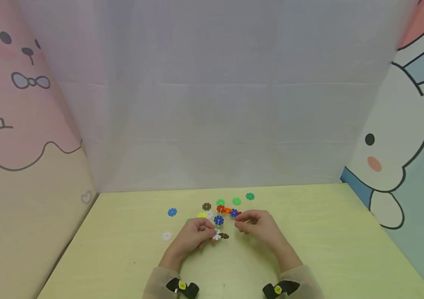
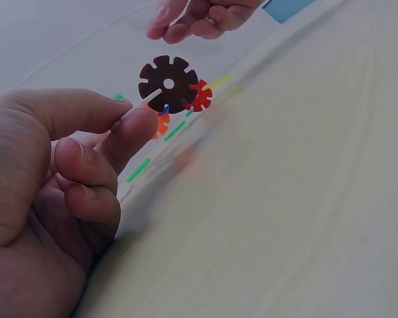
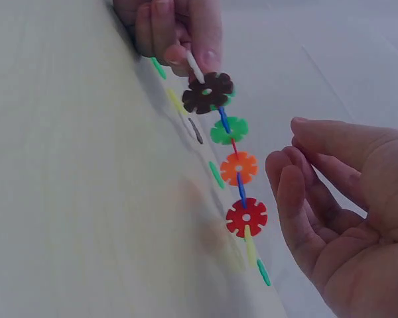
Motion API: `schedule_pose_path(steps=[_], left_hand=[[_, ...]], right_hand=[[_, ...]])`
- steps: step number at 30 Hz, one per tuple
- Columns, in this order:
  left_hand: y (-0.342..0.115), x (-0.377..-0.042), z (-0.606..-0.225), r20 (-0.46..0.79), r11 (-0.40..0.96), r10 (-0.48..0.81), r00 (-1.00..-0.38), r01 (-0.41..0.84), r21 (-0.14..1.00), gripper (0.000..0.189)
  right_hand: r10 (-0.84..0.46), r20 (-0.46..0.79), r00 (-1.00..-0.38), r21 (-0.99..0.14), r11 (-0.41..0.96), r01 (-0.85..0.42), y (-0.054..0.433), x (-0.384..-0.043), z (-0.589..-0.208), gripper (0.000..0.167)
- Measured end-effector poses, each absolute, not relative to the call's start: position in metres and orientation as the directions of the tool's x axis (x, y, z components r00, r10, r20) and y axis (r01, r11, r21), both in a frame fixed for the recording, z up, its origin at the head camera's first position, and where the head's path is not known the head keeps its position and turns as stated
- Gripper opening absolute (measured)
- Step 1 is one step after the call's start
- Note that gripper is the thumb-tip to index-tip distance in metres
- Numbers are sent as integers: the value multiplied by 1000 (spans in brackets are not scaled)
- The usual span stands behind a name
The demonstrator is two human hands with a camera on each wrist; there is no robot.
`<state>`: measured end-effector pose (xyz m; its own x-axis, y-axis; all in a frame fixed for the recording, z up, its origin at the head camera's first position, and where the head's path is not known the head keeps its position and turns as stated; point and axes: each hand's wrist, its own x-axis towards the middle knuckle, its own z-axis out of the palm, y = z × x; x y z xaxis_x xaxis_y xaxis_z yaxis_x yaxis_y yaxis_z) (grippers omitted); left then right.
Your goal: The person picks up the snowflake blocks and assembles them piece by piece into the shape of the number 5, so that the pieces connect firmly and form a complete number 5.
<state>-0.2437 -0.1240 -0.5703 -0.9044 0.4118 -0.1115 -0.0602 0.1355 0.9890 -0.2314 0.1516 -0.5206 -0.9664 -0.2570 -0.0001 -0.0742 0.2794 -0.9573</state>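
Observation:
My left hand (image 1: 193, 236) pinches a white notched plastic disc (image 1: 216, 235) between thumb and forefinger. A brown disc (image 2: 182, 76) is slotted onto the white one. From there a linked chain runs on through blue, a green disc (image 3: 229, 138), red, an orange disc (image 3: 229, 173), blue and a red disc (image 3: 235, 220), with a yellow disc (image 3: 251, 246) at its far end. The chain is held up off the table. Beside it, my right hand (image 1: 260, 226) hovers near the far end with its fingers loosely bent, nothing between them and apart from the discs.
On the pale table (image 1: 122, 257) lie several loose discs: a blue disc (image 1: 172, 212), a white disc (image 1: 166, 236), a brown disc (image 1: 206, 206) and a dark green disc (image 1: 250, 196) among them. A white curtain (image 1: 212, 104) stands behind, with cartoon panels at both sides.

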Motion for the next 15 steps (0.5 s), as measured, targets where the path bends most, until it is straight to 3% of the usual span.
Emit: schedule_pose_path(steps=[8, 15], left_hand=[[-124, -241, -568, -108, 132, 420, -901, -57, 990, 15], [-124, -241, -566, -99, 109, 416, -904, -58, 992, 14]], right_hand=[[-128, 49, -991, -942, 323, -88, 167, -239, -503, 22], [-89, 75, -993, -893, 438, -107, 182, -280, -502, 23]])
